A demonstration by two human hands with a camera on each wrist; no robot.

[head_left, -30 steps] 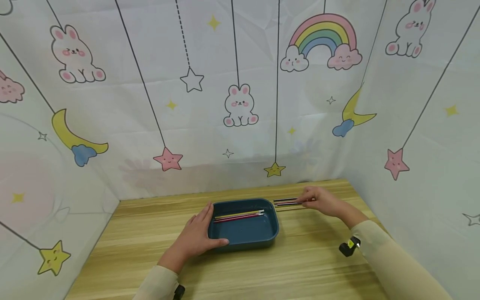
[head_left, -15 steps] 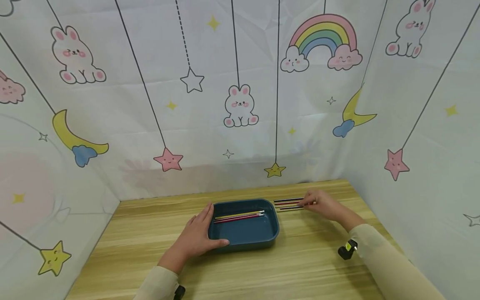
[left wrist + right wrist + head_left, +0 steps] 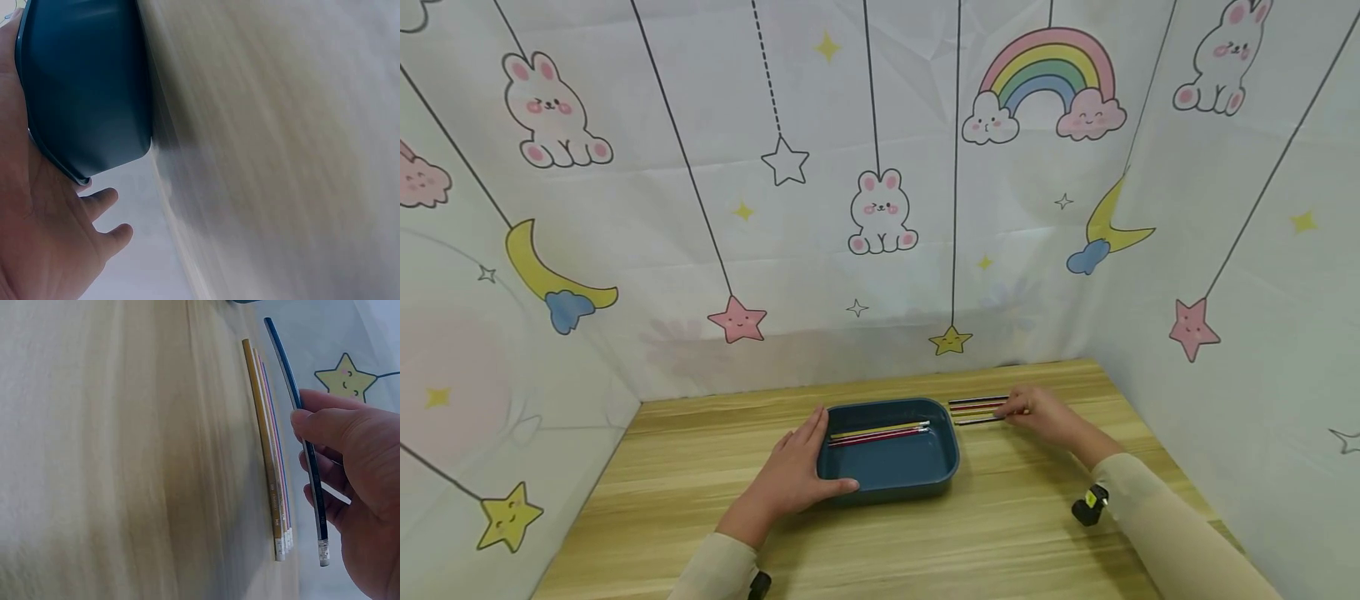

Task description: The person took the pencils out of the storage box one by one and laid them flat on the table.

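My right hand (image 3: 1043, 418) pinches a dark pencil (image 3: 310, 456) with a white-tipped eraser end between thumb and fingers. In the right wrist view this pencil is lifted off the table, beside a row of others that includes a yellow pencil (image 3: 265, 444). At the table's middle, a dark blue rectangular box (image 3: 895, 462) holds a few pencils, a yellow one (image 3: 876, 431) and red ones among them, along its far side. My left hand (image 3: 790, 475) lies spread against the box's left end, thumb at the front rim. In the left wrist view its fingers (image 3: 103, 201) stretch past the box's corner.
Several pencils (image 3: 973, 406) lie side by side on the wooden table (image 3: 1000, 517), just right of the box. A white cloth backdrop (image 3: 805, 250) with bunnies, stars and moons surrounds the table at the back and sides.
My right hand has moved slightly nearer along the row of pencils, and a dark pencil is now drawn to the near side of the row. The left hand and the box have stayed put.
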